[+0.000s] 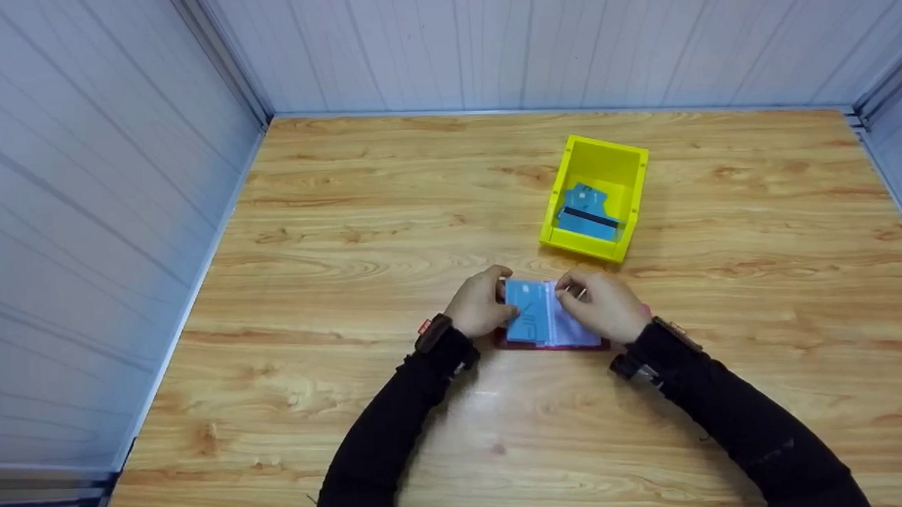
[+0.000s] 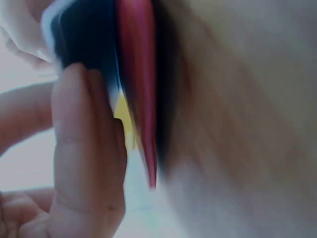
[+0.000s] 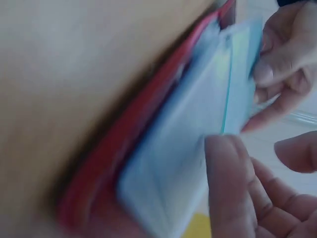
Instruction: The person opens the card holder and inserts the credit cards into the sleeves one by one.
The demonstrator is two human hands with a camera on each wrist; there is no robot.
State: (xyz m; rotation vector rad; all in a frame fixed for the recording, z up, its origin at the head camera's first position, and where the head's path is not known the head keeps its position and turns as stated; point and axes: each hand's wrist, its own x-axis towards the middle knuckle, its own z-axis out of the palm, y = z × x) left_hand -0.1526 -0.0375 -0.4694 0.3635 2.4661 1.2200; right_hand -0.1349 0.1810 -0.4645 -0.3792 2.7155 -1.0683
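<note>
A red-covered card holder point(image 1: 606, 345) lies open on the table, with clear sleeve pages point(image 1: 571, 330) on its right side. On its left side is a light-blue card point(image 1: 527, 322) with a chip. My left hand point(image 1: 480, 303) pinches this card at its left edge, thumb on its face; the right wrist view shows the thumb and card point(image 3: 241, 79) too. My right hand point(image 1: 604, 305) is at the sleeve pages. In the right wrist view, its index fingertip point(image 3: 223, 146) touches the sleeve's edge, and the thumb stands apart. Whether the card sits inside a sleeve, I cannot tell.
Behind the card holder, a yellow bin point(image 1: 623, 249) stands a little to the right, containing several blue cards point(image 1: 588, 222), one with a dark stripe. White panel walls point(image 1: 444, 51) border the wooden table point(image 1: 332, 273) at the back and sides.
</note>
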